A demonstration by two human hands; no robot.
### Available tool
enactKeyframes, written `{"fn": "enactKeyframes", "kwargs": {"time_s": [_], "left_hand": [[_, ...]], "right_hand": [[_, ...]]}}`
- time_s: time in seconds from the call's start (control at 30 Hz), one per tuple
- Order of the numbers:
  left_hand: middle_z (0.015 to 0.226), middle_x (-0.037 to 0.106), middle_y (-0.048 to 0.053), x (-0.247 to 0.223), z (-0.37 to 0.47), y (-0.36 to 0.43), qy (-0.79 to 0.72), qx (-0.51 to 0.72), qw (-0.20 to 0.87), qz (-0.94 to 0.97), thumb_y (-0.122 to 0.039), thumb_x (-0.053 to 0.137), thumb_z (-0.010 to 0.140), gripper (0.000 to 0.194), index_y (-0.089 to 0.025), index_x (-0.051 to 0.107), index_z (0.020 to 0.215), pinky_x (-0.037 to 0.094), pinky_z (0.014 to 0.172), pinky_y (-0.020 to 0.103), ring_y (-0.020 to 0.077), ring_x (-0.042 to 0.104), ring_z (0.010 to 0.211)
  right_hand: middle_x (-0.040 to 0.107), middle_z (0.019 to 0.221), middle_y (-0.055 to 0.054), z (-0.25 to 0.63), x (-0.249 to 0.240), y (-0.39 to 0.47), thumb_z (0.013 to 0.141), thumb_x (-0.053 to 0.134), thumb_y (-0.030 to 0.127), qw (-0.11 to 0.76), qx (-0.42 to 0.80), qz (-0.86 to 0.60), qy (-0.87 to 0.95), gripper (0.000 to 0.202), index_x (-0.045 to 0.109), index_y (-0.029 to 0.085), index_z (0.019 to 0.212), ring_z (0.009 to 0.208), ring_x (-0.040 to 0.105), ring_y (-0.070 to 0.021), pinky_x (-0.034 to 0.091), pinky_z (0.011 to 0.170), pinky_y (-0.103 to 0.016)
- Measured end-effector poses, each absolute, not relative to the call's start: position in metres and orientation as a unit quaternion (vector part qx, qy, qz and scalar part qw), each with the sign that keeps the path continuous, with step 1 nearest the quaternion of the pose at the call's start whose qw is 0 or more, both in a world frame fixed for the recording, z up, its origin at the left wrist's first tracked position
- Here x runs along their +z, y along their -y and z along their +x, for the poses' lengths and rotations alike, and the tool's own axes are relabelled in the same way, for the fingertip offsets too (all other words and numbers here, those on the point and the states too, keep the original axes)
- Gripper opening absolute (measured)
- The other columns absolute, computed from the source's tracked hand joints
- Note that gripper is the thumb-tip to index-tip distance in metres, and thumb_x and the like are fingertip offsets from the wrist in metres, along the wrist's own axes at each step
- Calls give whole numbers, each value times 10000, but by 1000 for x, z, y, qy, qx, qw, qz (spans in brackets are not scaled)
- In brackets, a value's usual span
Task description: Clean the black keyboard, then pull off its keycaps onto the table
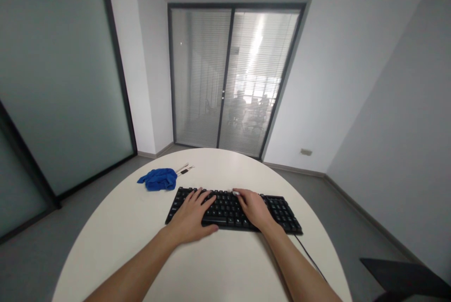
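Note:
A black keyboard (225, 208) lies on the round pale table. My left hand (190, 217) rests palm down on its left part, fingers spread over the keys and the thumb by the front edge. My right hand (254, 205) is curled over the right-middle keys. Its fingertips pinch a small white thing (236, 193) at the far row of keys; its kind is too small to tell. Left of the keyboard's far edge lies a crumpled blue cloth (160, 179).
Beside the cloth lie slim tools, one with a black part (184, 171). The keyboard's cable (310, 258) runs toward me on the right. The round table (116, 231) has a curved edge. A dark object (405, 276) stands at lower right. Glass doors (225, 81) are beyond.

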State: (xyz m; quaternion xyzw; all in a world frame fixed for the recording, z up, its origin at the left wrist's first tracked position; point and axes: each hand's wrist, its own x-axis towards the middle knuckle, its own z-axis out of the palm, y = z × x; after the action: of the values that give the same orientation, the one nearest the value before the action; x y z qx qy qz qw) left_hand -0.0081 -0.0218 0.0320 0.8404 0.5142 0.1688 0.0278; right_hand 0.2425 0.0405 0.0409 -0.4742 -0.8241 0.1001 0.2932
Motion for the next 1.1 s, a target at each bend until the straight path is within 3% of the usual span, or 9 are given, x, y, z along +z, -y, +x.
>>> {"fn": "enactKeyframes", "kwargs": {"time_s": [0.17,0.33,0.5,0.67,0.83,1.1], "left_hand": [[1540,336,73,31,-8,21,-514,172,30,840,-642,604,762,824,-289,355,1464,162,1165,542,361,224,1430],[1538,339,70,31,-8,21,-513,173,29,840,-639,594,774,816,-292,344,1469,166,1165,537,357,221,1431],[1538,340,63,30,-9,21,-512,172,31,841,-647,590,773,814,-295,349,1466,167,1164,540,359,214,1433],[1544,330,64,31,-9,21,-512,170,31,842,-647,587,775,820,-295,338,1472,163,1164,540,357,210,1435],[1547,323,67,29,-10,21,-515,165,28,841,-660,584,773,827,-295,337,1472,158,1166,539,356,207,1436],[1544,329,69,28,-10,21,-514,167,31,841,-652,595,771,824,-290,346,1468,164,1164,540,362,205,1435]], "right_hand": [[717,1063,-92,241,49,-35,943,441,225,280,75,-479,828,323,688,202,1149,1010,644,-222,464,924,-339],[693,1118,-94,237,49,-30,918,455,160,304,75,-452,835,360,665,204,1207,1077,592,-217,448,961,-331],[717,998,-82,237,50,-30,897,477,145,275,83,-447,847,331,708,211,1124,990,610,-225,461,922,-335],[702,1109,-82,239,48,-31,904,450,140,316,60,-466,825,359,682,195,1172,1061,586,-230,440,963,-352],[716,1030,-102,240,47,-31,904,466,172,287,67,-496,816,332,705,191,1133,988,625,-236,461,919,-348],[718,1072,-80,240,49,-27,917,478,194,283,75,-487,823,317,702,197,1141,1027,609,-230,438,939,-333]]}}
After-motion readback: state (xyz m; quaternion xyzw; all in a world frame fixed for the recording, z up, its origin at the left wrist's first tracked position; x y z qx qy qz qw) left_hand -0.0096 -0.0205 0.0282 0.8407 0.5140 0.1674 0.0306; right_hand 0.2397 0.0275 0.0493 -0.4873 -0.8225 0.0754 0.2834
